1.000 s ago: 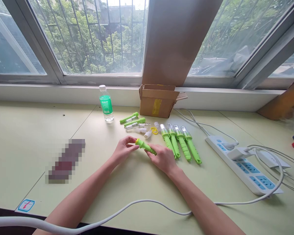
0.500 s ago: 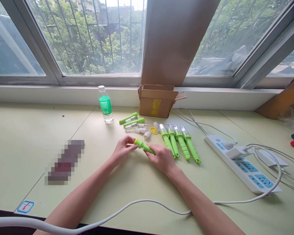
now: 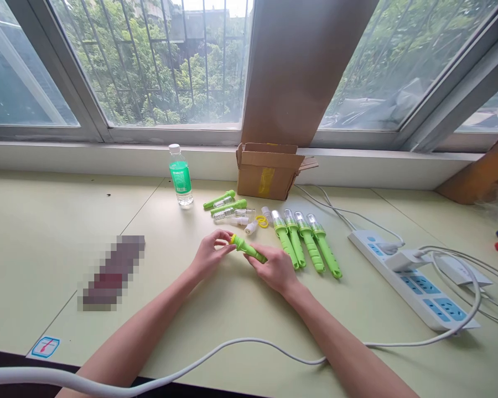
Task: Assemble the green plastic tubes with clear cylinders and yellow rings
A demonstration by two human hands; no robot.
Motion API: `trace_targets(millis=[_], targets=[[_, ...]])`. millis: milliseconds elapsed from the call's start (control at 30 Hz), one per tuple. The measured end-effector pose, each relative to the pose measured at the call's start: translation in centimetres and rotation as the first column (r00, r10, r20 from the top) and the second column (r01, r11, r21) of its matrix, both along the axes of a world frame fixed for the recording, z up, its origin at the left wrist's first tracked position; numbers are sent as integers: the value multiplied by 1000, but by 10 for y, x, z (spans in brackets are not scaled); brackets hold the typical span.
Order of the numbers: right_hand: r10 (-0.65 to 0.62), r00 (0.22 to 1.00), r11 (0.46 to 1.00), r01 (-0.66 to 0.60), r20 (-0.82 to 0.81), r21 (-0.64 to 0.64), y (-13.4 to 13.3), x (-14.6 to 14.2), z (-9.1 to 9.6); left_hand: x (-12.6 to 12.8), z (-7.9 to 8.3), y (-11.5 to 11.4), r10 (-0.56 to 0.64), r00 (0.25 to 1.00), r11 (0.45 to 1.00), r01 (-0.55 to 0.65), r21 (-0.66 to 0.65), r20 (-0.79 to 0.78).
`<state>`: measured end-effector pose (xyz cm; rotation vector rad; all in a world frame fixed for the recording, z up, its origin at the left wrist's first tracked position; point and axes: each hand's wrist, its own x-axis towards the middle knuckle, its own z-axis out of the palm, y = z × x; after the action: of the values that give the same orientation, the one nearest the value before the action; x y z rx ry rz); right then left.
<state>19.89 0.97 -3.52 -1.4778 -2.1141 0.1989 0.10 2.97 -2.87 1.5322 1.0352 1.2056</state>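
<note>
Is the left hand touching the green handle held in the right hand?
Touching. The head view shows the left hand's fingertips pinching the wide end of the green handle, whose other end the right hand grips.

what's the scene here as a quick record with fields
left hand: left hand pinches the flared end of the green handle
right hand: right hand grips the other end of the same handle
row beside right hand: four finished green sticks with clear tips, lying side by side
loose parts: small pile of green and clear pieces, plus a yellow ring
behind: water bottle, open cardboard box
right side: power strip with a plug in it
surface: pale green table
</note>
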Motion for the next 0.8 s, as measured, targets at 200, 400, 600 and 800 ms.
trace_targets(millis=[200,400,600,800], targets=[[27,992,996,-38,-125,-81,0,-1,1,-3,2,2,-30,1000,1000,30,4,-1],[36,985,990,-58,-169,-129,1,-1,2,-5,4,3,-63,998,998,64,29,-13],[35,984,992,-55,-175,-112,1,-1,4,-3,3,1,-12,999,997,15,74,-38],[65,937,973,-135,-343,-185,1,-2,6,-1,2,1,45,996,990,-34,134,-79]])
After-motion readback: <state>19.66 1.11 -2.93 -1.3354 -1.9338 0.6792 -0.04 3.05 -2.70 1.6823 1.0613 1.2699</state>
